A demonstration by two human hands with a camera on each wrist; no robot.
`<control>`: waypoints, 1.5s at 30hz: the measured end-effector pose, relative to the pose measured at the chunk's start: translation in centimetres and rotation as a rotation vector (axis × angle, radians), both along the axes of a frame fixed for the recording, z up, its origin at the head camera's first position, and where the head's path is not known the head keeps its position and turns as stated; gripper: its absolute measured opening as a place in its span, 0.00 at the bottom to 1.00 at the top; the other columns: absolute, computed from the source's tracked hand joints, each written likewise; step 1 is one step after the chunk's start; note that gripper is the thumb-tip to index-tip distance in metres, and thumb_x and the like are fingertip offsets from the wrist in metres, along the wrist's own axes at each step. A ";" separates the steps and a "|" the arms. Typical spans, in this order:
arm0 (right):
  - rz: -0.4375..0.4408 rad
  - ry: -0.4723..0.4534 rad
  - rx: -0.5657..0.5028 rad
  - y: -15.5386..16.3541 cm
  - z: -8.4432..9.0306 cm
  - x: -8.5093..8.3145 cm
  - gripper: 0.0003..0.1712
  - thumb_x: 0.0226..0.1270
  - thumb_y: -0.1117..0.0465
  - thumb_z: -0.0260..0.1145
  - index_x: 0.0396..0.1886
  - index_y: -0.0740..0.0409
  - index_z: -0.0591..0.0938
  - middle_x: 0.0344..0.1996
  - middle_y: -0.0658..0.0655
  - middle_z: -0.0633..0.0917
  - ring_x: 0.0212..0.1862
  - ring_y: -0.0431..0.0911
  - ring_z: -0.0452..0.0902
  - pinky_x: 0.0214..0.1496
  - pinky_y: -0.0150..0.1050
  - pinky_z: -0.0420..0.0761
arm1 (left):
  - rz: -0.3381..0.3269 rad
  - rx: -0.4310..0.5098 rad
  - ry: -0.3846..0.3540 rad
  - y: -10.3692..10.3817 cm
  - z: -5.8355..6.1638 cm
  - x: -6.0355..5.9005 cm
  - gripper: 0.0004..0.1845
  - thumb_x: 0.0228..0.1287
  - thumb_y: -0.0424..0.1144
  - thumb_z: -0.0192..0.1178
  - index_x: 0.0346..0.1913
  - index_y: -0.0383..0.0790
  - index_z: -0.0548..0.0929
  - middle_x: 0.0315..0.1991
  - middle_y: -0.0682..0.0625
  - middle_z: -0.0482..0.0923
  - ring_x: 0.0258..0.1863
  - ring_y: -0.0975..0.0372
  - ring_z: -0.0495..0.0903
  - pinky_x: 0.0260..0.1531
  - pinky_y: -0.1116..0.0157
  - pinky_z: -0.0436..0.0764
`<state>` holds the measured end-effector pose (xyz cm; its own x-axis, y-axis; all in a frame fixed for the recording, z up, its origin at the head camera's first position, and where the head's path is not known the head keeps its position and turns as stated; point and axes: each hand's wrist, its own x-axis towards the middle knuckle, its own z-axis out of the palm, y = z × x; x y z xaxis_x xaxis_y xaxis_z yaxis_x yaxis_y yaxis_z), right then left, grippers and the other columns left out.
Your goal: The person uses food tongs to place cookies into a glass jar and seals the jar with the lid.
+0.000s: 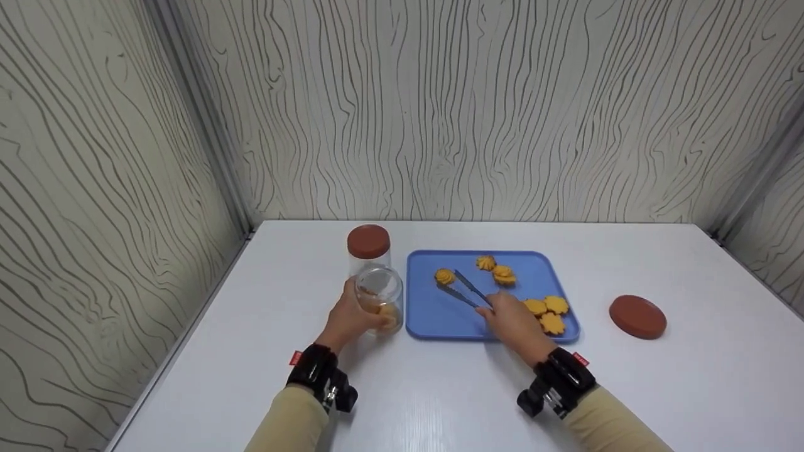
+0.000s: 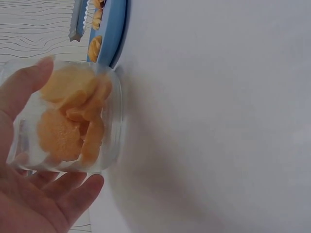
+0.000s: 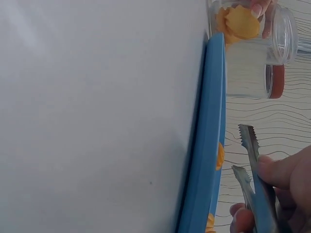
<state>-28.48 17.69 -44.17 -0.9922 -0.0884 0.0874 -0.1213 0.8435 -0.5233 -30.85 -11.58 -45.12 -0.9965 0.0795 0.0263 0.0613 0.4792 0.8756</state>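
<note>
My left hand [image 1: 350, 317] grips a clear jar [image 2: 115, 145] around its side; in the head view its mouth faces up without a lid. Several golden cookies [image 2: 60, 136] lie in the bottom of this jar. My right hand [image 1: 516, 323] holds metal tongs [image 1: 470, 292] with serrated tips over the blue tray [image 1: 430, 323]. The two arms of the tongs are spread, their tips close to a swirled cookie [image 1: 445, 276] on the tray's left part. Other cookies sit at the tray's back, and flower-shaped ones [image 1: 553, 324] at its front right, partly hidden by the right hand.
Just behind the held jar stands a second clear jar with a reddish-brown lid [image 1: 369, 241]. A loose lid [image 1: 637, 316] of the same colour lies on the white table [image 1: 440, 402] right of the tray. A patterned wall [image 1: 408, 125] rises behind the table.
</note>
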 end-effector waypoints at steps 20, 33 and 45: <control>-0.041 -0.009 0.038 -0.1 -0.6 -0.6 0.10 0.68 0.60 0.64 0.32 0.64 0.80 0.23 0.54 0.76 0.26 0.47 0.71 0.30 0.42 0.76 | -0.005 -0.010 -0.003 0.1 0.4 0.0 0.57 0.41 0.39 0.80 0.72 0.33 0.54 0.65 0.33 0.66 0.65 0.44 0.65 0.63 0.46 0.64; -0.066 -0.021 0.067 -0.9 -0.5 -0.8 0.10 0.68 0.61 0.63 0.31 0.64 0.80 0.22 0.54 0.75 0.23 0.46 0.71 0.24 0.39 0.73 | 0.009 -0.006 -0.032 0.1 0.3 -0.1 0.57 0.42 0.39 0.80 0.72 0.35 0.54 0.67 0.34 0.64 0.66 0.44 0.63 0.64 0.46 0.62; -0.034 0.048 0.119 -1.4 -0.6 -1.6 0.13 0.66 0.63 0.64 0.24 0.66 0.79 0.20 0.56 0.75 0.22 0.47 0.70 0.24 0.43 0.75 | -0.004 0.032 -0.027 0.0 0.0 0.1 0.56 0.42 0.38 0.79 0.72 0.33 0.53 0.66 0.35 0.65 0.66 0.45 0.63 0.64 0.46 0.62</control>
